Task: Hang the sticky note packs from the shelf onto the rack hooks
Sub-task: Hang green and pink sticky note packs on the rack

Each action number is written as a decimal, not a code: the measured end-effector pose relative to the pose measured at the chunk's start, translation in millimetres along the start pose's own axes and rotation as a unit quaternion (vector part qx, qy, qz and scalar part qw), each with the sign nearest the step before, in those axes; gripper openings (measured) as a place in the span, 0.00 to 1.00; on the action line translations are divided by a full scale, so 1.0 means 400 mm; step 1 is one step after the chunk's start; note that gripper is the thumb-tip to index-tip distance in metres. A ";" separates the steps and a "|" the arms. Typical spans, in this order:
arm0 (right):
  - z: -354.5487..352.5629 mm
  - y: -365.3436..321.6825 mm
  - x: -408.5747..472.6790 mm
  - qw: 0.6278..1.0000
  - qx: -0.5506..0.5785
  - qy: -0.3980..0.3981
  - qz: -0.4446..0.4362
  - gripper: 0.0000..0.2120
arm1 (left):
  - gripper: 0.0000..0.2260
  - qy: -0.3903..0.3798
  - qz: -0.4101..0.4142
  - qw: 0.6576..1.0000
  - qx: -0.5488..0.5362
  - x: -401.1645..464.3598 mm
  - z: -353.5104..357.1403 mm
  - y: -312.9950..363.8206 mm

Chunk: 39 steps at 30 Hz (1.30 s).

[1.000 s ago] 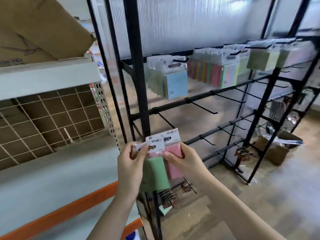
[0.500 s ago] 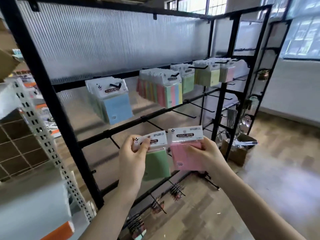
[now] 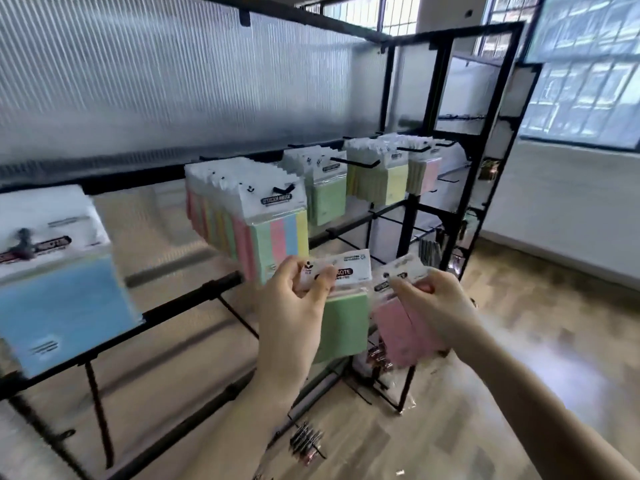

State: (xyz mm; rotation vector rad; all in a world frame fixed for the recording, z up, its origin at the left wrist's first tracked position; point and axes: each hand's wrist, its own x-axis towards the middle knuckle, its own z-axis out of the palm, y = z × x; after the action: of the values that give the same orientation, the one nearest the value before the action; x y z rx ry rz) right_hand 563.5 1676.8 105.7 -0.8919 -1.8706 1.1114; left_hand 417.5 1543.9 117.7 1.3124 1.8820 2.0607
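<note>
Left hand (image 3: 294, 306) pinched the green pack (image 3: 343, 323) by its header card, leaving the hang hole free, I judged. Right hand (image 3: 440, 306) pinched the pink pack (image 3: 401, 334) likewise. Both packs hung before the rack (image 3: 194, 296), below the filled hooks (image 3: 356, 162).

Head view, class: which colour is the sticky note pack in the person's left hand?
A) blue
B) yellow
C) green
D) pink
C: the left hand pinches the white header card of the green pack, while the right hand holds the pink pack beside it.
</note>
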 end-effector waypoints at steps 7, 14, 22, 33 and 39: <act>-0.107 -0.002 0.170 0.997 -0.056 -0.032 -0.045 0.08 | 0.09 -0.022 0.049 0.998 0.046 0.134 0.136 -0.013; -0.087 -0.035 0.287 0.984 -0.069 -0.051 -0.155 0.09 | 0.08 -0.043 0.031 0.997 0.047 0.241 0.221 -0.023; -0.082 -0.043 0.421 0.975 -0.012 -0.056 -0.216 0.14 | 0.20 -0.020 0.042 0.998 0.044 0.320 0.263 -0.025; -0.092 -0.039 0.554 0.948 0.087 -0.093 -0.293 0.14 | 0.12 0.057 0.050 0.996 0.037 0.369 0.331 0.013; -0.052 -0.024 0.605 0.939 0.093 -0.155 -0.292 0.17 | 0.06 0.117 0.052 0.988 0.083 0.374 0.346 -0.016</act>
State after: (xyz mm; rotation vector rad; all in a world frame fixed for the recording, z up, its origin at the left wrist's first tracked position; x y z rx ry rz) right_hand 469.0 1886.5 183.8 -0.0270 -2.0452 1.0577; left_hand 402.9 1738.1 177.4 1.2742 2.1672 2.2410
